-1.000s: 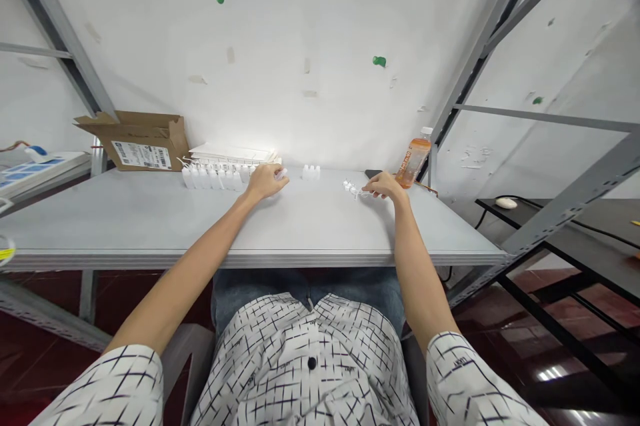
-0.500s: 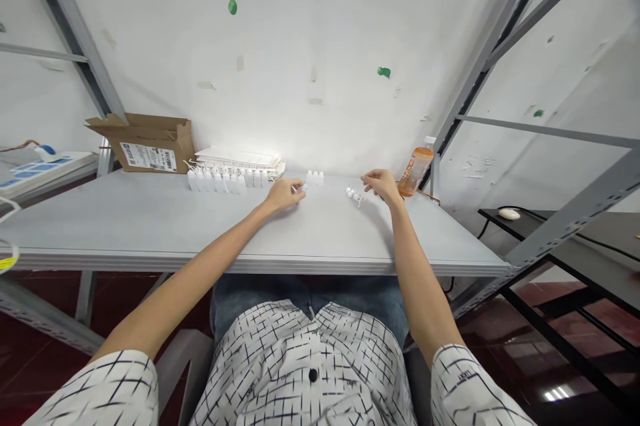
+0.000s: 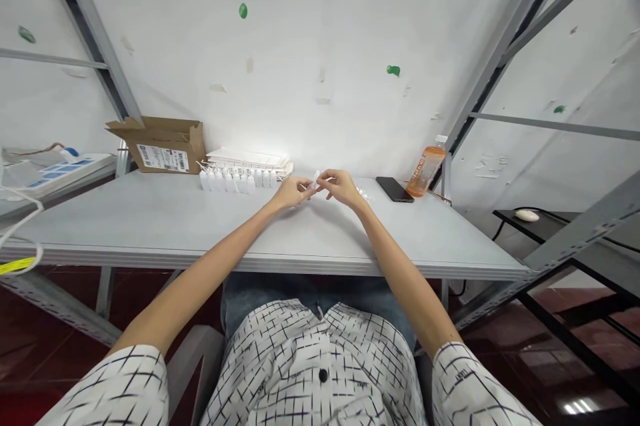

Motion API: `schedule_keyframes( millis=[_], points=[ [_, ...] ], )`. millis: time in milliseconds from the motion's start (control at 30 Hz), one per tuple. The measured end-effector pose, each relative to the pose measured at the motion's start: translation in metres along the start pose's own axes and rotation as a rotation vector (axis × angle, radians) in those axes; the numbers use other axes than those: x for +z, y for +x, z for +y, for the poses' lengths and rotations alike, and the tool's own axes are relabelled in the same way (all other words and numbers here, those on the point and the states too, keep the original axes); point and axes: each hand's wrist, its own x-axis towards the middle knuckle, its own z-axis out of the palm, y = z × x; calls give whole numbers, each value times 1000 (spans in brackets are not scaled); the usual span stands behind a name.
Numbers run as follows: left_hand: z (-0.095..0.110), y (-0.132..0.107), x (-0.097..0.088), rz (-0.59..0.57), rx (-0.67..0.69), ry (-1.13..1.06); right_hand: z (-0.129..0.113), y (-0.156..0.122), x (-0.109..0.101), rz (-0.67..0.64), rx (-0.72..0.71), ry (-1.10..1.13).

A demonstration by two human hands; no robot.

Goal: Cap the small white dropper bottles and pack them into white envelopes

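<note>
In front of me at the middle of the table, my left hand (image 3: 294,193) is closed around a small white plastic bottle (image 3: 314,184), held by the fingertips. My right hand (image 3: 341,187) meets it from the other side, thumb and fingers pinched at the bottle's top on what looks like a small white cap (image 3: 317,175), partly hidden by fingers. Behind my right wrist lie several loose small white caps (image 3: 363,194). To the left of my left hand stand rows of small white bottles (image 3: 227,181), upright and close together.
A black phone (image 3: 395,189) lies on the right of the grey table (image 3: 165,219), beside an orange drink bottle (image 3: 426,169). Behind the rows are stacked white sheets (image 3: 250,158) and an open cardboard box (image 3: 167,146). Metal shelf posts (image 3: 480,93) frame both sides.
My right hand has moved left from beside the loose white caps to the bottle in my left hand. The phone, earlier behind my right hand, now shows. The view has shifted slightly.
</note>
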Motion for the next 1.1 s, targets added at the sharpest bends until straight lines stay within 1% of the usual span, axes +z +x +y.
schedule_keyframes(
  millis=[100,267,433,700,867,1033,1100],
  points=[
    [-1,-1,-2,-19,21,42,2,-6,4,32,-22,-55],
    [-2,0,-3,7,44,98,4,-6,6,96,-30,-126],
    [-5,3,-5,39,137,236,3,-8,7,93,-49,-125],
    [-5,4,-6,59,148,327,3,-8,6,86,-64,-150],
    [-5,4,-6,66,148,288,3,-9,6,84,-89,-205],
    [2,0,-6,68,59,124,3,-8,7,90,-83,-229],
    [5,-2,-5,71,54,73,2,-8,7,93,-82,-237]
  ],
)
